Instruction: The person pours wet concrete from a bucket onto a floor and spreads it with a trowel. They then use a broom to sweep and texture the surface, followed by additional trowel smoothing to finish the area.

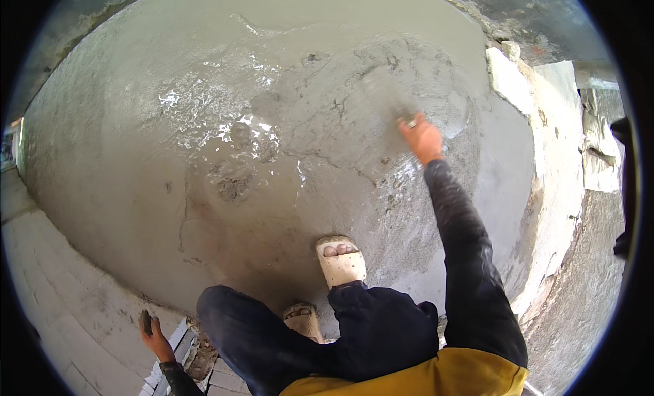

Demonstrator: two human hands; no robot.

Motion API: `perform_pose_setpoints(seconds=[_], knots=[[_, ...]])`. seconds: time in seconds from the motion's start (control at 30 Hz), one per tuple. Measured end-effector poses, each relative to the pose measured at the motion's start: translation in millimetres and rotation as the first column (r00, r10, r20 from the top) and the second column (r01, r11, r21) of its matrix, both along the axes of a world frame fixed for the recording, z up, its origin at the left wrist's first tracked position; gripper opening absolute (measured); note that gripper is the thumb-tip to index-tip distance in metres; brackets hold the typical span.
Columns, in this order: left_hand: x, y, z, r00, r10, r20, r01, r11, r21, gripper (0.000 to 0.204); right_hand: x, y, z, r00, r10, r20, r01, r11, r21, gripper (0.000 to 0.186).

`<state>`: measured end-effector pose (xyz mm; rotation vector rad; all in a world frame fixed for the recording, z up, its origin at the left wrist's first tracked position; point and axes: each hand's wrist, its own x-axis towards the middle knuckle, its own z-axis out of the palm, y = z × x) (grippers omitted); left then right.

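Note:
Wet grey cement (109,130) covers the surface below me, glossy and lumpy in the middle and smoother toward the edges. My right hand (424,138) is stretched out over its right part, closed round the handle of a trowel (411,122) whose blade is blurred. My left hand (157,338) is low at the left, beside the pale tiled strip bordering the cement; its fingers are raised and slightly apart, their tips dark, with nothing visible in them.
My sandalled feet (344,263) are on the cement at bottom centre. A pale tiled strip (65,287) borders the lower left. A broken whitish edge (507,83) runs down the right, with a crumpled sheet (601,147) beyond it. Dark grey surfaces (524,21) lie past the top edge.

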<state>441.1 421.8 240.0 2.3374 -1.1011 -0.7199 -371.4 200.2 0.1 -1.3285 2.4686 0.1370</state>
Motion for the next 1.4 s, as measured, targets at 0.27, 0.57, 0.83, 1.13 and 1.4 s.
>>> perform_pose_setpoints(seconds=[0.27,0.57,0.83,1.13,1.4], knots=[[15,35,-18,0.995,0.070,0.066,-0.067,0.997,-0.048,0.049,74,92,12,0.974,0.068,0.217,-0.044,0.993,-0.113,0.066],[-63,-76,-3,0.989,-0.110,0.097,0.101,0.990,0.096,0.049,-29,118,-5,0.989,-0.123,0.079,0.126,0.991,-0.034,0.057],[-79,-115,10,0.981,-0.187,0.058,0.173,0.966,0.193,0.055,-203,87,-21,0.834,-0.552,0.017,0.540,0.808,-0.235,0.060],[-26,7,67,0.968,0.200,0.154,-0.233,0.941,0.245,0.057,-217,26,-30,0.309,-0.514,0.800,0.901,0.428,-0.073,0.054],[-63,-62,43,0.993,0.088,0.080,-0.102,0.974,0.203,0.058,-65,-137,-4,0.908,-0.102,0.406,0.151,0.984,-0.092,0.062]])
